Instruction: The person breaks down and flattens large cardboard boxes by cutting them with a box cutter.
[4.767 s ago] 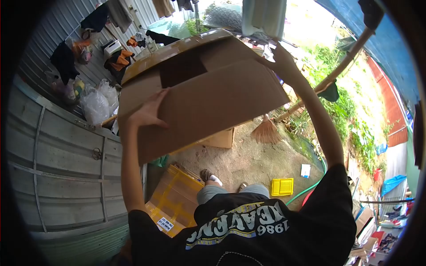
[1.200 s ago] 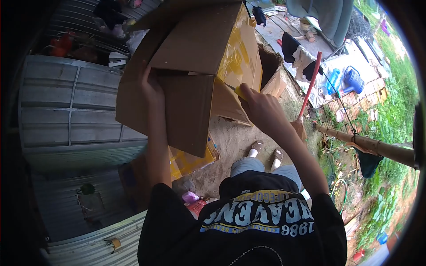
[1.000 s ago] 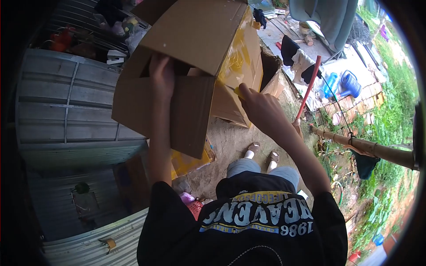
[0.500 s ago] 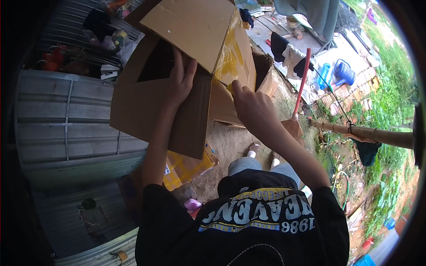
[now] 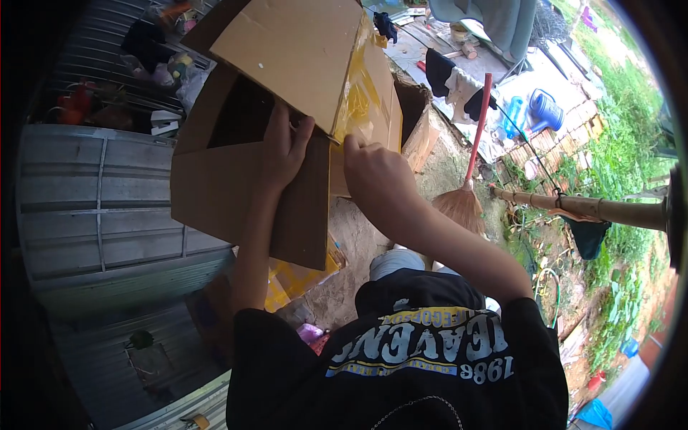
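A large brown cardboard box (image 5: 287, 54) is tilted up in front of me, its flaps partly open over a dark inside. Yellowish clear packing tape (image 5: 358, 93) runs along one of its edges. My left hand (image 5: 287, 150) grips the box at the opening, fingers reaching under the upper panel and thumb apart. At the taped corner, my right hand (image 5: 383, 179) is closed in a fist, knuckles up, against the edge. Whatever it holds is hidden now; a small yellow thing showed at its fingers earlier.
Another taped cardboard box (image 5: 294, 283) lies on the ground below. A broom (image 5: 462, 204) with a red handle stands to the right, near a bamboo pole (image 5: 609, 210). Grey metal panels (image 5: 61, 193) are at left. A blue watering can (image 5: 546, 109) sits farther back.
My right hand has moved left and slightly up along the taped edge, covering the small yellow thing. My left hand keeps its hold on the box. The whole view has shifted slightly.
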`<state>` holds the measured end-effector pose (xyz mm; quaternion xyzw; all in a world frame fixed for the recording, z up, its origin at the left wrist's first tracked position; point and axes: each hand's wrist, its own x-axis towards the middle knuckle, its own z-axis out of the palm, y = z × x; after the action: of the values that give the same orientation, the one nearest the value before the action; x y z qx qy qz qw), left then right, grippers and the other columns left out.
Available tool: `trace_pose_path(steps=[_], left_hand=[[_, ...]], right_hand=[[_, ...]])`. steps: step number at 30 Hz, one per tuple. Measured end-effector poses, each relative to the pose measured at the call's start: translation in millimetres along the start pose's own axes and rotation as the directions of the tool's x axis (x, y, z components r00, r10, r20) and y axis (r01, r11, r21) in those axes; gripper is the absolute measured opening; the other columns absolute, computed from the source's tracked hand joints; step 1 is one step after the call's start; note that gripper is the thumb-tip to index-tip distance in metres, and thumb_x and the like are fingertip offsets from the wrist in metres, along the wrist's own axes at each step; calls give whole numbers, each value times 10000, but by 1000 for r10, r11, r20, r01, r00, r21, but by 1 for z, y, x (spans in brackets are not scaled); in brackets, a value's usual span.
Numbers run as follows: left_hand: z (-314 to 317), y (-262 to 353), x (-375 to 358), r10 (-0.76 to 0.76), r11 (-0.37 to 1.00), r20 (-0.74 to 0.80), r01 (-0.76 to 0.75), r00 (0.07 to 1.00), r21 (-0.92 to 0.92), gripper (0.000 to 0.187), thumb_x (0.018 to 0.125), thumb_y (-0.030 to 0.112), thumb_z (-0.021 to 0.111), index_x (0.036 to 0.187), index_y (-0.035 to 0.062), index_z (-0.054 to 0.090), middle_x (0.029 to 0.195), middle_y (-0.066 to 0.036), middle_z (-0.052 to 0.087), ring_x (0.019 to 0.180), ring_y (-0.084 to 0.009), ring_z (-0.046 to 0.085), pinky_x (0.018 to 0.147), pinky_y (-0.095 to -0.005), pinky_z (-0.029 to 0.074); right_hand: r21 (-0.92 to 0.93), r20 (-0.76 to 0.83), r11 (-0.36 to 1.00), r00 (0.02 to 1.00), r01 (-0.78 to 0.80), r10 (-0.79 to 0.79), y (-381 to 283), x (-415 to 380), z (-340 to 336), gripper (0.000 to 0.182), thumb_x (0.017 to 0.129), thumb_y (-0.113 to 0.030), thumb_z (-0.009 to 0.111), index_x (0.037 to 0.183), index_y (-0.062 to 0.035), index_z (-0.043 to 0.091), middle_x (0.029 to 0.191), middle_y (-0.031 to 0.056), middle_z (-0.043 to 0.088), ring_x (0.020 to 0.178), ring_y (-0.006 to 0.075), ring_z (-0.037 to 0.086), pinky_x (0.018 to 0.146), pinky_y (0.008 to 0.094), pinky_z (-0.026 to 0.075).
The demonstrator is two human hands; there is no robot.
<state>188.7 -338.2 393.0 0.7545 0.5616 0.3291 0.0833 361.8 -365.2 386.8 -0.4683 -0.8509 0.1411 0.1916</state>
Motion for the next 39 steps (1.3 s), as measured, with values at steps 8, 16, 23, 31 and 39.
trace_pose_path(steps=[8, 16, 23, 31, 39], left_hand=[[15, 11, 9, 29, 999, -10, -29, 1000, -32, 593, 869, 281, 453, 1299, -32, 192, 1117, -263, 476, 1007, -376, 496, 790, -377, 428], [17, -1, 20, 72, 991, -94, -61, 993, 117, 570, 866, 305, 447, 1293, -10, 238, 1138, -254, 469, 1013, -362, 503, 821, -391, 421], [22, 12, 30, -110, 991, 52, 106, 993, 85, 417, 873, 288, 442, 1128, -42, 436, 1036, -240, 534, 967, -343, 532, 793, -344, 421], [34, -5, 43, -112, 983, 12, 109, 994, 146, 368, 880, 281, 419, 955, -58, 540, 901, -230, 580, 889, -369, 546, 748, -381, 422], [22, -7, 37, -175, 928, -74, 189, 982, 320, 426, 878, 342, 392, 1003, -39, 536, 963, -237, 567, 926, -385, 526, 760, -422, 424]], right_hand=[[-73, 16, 992, 994, -105, 107, 12, -10, -10, 130, 722, -56, 519, 829, -4, 467, 657, 105, 575, 595, 214, 613, 494, 275, 489], [327, -26, 943, 997, -62, 74, 23, -16, 10, 202, 770, -32, 480, 935, 38, 386, 719, 198, 541, 612, 340, 590, 534, 410, 477], [348, -82, 937, 994, -35, 68, 38, -55, 13, 239, 726, -3, 478, 944, 71, 412, 713, 188, 526, 571, 325, 580, 512, 387, 472], [291, -5, 950, 993, -112, 119, 30, -63, 1, 187, 727, -12, 492, 895, 52, 436, 669, 167, 554, 557, 289, 596, 477, 339, 480], [320, -16, 944, 996, -78, 88, 27, -49, 7, 166, 706, 2, 501, 854, 40, 440, 658, 188, 562, 575, 317, 594, 502, 378, 480]])
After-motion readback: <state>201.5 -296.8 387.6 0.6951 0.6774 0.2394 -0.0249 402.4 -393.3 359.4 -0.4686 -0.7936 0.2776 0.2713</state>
